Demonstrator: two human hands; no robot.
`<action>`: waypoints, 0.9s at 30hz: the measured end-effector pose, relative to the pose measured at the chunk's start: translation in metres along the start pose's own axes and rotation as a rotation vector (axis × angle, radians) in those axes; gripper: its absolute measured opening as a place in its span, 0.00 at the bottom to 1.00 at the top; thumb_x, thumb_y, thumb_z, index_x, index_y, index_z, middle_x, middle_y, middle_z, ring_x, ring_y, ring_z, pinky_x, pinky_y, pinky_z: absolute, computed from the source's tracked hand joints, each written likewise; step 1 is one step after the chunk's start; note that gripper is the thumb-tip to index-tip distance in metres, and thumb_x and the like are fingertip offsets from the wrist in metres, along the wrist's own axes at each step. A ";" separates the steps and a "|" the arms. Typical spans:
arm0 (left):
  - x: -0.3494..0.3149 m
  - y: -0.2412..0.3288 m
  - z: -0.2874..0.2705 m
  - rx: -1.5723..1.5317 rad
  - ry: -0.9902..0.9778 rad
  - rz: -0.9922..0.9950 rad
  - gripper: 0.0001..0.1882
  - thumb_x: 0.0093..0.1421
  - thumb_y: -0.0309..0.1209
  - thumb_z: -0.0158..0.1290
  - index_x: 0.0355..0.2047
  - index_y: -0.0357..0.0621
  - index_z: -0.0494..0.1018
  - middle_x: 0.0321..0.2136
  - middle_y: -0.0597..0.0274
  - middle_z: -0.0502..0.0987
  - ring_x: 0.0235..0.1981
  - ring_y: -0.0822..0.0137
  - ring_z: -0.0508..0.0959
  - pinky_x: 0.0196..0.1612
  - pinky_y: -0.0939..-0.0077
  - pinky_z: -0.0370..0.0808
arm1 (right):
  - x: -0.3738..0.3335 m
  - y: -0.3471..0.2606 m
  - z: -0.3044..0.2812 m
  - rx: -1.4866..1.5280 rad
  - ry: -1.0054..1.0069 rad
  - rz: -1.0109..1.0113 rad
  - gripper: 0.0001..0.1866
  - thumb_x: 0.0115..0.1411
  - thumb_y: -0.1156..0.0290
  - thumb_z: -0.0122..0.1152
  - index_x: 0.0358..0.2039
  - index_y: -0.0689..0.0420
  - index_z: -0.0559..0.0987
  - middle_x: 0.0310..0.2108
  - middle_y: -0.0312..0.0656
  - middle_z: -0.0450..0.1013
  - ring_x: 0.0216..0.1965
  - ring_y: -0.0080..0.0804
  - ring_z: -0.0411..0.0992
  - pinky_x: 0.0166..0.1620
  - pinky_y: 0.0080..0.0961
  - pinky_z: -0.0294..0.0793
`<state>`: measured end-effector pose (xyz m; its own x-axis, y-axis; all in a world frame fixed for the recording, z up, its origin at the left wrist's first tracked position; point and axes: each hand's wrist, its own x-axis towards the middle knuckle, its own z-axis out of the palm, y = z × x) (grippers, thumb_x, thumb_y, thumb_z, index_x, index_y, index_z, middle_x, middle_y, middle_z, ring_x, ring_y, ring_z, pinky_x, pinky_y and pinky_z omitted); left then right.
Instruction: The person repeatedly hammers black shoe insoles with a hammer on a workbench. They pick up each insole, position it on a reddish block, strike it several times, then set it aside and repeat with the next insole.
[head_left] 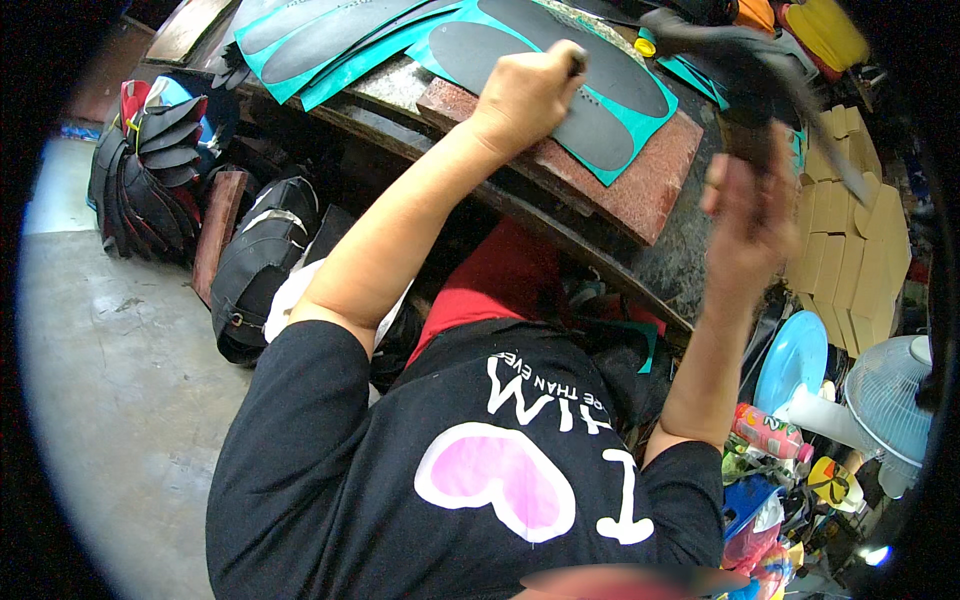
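My left hand (530, 98) is closed around a small dark punch-like tool (577, 62), mostly hidden by the fingers. It rests over a turquoise sheet (641, 150) with dark grey sole-shaped pieces (622, 92) on it. Small marks show on the sheet beside that hand. Under the sheet lies a reddish stone slab (655, 195). My right hand (752, 205) is raised to the right of the slab, smeared by motion. Its fingers are closed round the handle of a dark hammer (765, 80), whose head is also blurred.
More turquoise sheets (330, 50) overlap on the bench's left part. At left hang black sole-shaped pieces (150, 190) in a bundle, near a black bag (262, 265). Folded cardboard (850, 230), a fan (890, 400) and a pink bottle (770, 432) stand at right.
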<state>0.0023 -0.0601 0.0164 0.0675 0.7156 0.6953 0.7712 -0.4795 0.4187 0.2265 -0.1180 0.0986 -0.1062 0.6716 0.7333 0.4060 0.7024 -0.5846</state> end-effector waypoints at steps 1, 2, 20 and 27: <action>-0.002 0.004 0.002 0.091 -0.039 0.043 0.11 0.59 0.30 0.59 0.41 0.43 0.72 0.26 0.47 0.78 0.30 0.48 0.81 0.33 0.61 0.77 | -0.003 0.011 0.009 -0.075 -0.069 -0.006 0.22 0.64 0.64 0.60 0.59 0.48 0.73 0.45 0.47 0.79 0.40 0.37 0.80 0.41 0.29 0.76; -0.002 0.005 0.003 0.183 -0.090 0.108 0.12 0.59 0.31 0.58 0.41 0.43 0.72 0.26 0.47 0.78 0.30 0.47 0.80 0.33 0.60 0.77 | -0.008 0.020 0.010 -0.251 -0.221 0.030 0.22 0.64 0.61 0.61 0.59 0.46 0.74 0.46 0.50 0.78 0.42 0.41 0.80 0.42 0.30 0.76; -0.004 0.009 0.004 0.055 -0.081 0.033 0.10 0.58 0.30 0.60 0.37 0.42 0.71 0.25 0.49 0.78 0.30 0.50 0.81 0.33 0.62 0.77 | -0.019 0.027 0.007 -0.189 -0.226 0.137 0.21 0.64 0.64 0.60 0.57 0.51 0.75 0.48 0.51 0.77 0.46 0.44 0.79 0.45 0.33 0.76; 0.001 -0.021 -0.010 -0.689 0.215 -0.476 0.06 0.61 0.26 0.57 0.36 0.35 0.74 0.29 0.57 0.82 0.30 0.71 0.82 0.37 0.77 0.81 | -0.033 0.055 -0.014 -0.219 -0.234 0.402 0.22 0.64 0.57 0.61 0.57 0.46 0.76 0.45 0.47 0.79 0.43 0.36 0.80 0.45 0.29 0.75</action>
<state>-0.0200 -0.0540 0.0138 -0.3403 0.8401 0.4224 0.1265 -0.4042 0.9059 0.2646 -0.1047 0.0473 -0.0923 0.9309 0.3534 0.6347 0.3285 -0.6994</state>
